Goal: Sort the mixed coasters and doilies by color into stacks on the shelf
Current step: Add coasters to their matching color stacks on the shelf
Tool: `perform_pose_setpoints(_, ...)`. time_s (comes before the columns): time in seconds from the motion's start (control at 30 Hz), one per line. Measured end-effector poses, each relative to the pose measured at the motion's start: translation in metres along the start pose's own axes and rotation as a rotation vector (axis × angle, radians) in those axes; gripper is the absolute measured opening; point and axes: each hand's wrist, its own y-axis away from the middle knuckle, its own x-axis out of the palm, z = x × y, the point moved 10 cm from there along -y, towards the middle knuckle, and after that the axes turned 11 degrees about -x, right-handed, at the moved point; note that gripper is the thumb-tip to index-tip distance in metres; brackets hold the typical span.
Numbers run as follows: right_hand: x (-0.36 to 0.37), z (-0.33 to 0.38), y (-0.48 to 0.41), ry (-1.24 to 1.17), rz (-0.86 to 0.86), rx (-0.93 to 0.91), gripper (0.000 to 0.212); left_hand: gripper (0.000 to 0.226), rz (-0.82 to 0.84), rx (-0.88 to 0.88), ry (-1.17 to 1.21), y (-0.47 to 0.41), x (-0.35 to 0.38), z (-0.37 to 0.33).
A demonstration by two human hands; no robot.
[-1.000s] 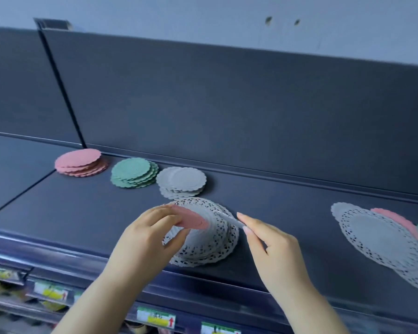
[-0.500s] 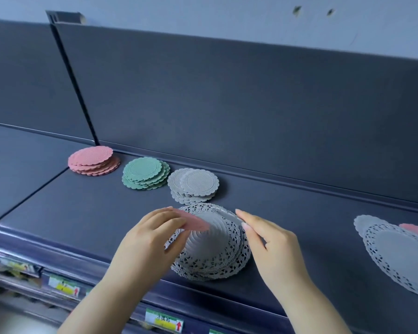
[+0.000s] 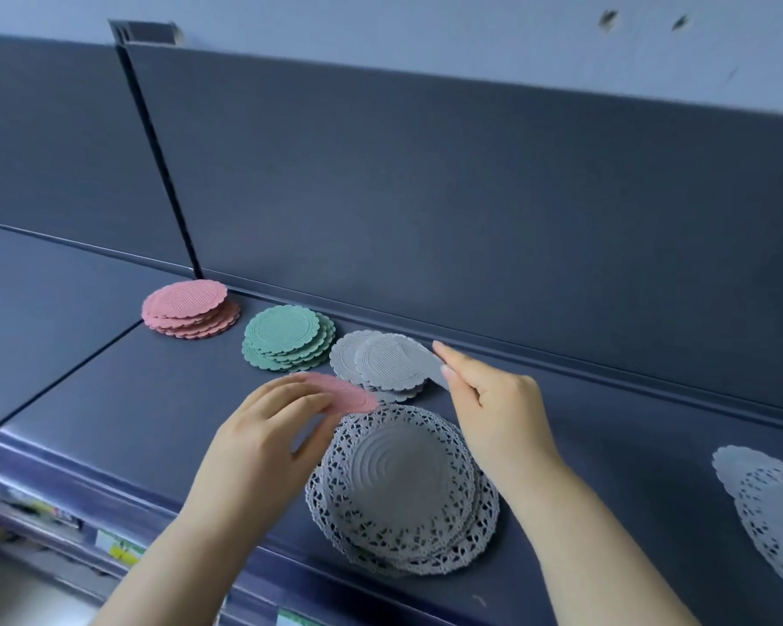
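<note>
Left hand pinches a ribbed, scalloped pink coaster; right hand pinches a thin grey coaster over the grey stack; lacy doily stack nearby.

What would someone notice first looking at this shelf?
A pink stack, a green stack and a grey stack of round scalloped coasters line the back of the dark shelf. In front, the left hand holds a single pink coaster while the right hand pinches a grey coaster at the grey stack. A pile of grey lace doilies lies between the hands.
</note>
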Motion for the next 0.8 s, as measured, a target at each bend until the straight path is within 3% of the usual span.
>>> perform_pose_setpoints(0.13,0.041,0.018,-0.04,0.216,0.14,-0.048,0.039,0.031,-0.028,0.014,0.032,-0.018,-0.01,0.03)
perform_pose_setpoints(0.23,0.073,0.001,-0.049,0.324,0.295,0.098,0.044,0.031,-0.014,0.028,0.057,-0.033,-0.016,0.061)
perform_pose_setpoints(0.4,0.121,0.003,-0.039,0.477,0.571,0.241,0.032,0.028,0.007,0.074,0.124,-0.062,-0.022,0.107)
perform_pose_setpoints(0.53,0.129,0.017,-0.043,0.453,0.491,0.334,0.033,0.027,0.043,0.115,0.181,-0.077,-0.024,0.135)
perform_pose_setpoints(0.8,0.17,0.085,-0.061,0.266,0.196,0.293,0.025,0.024,0.063,0.211,0.216,-0.095,-0.038,0.183)
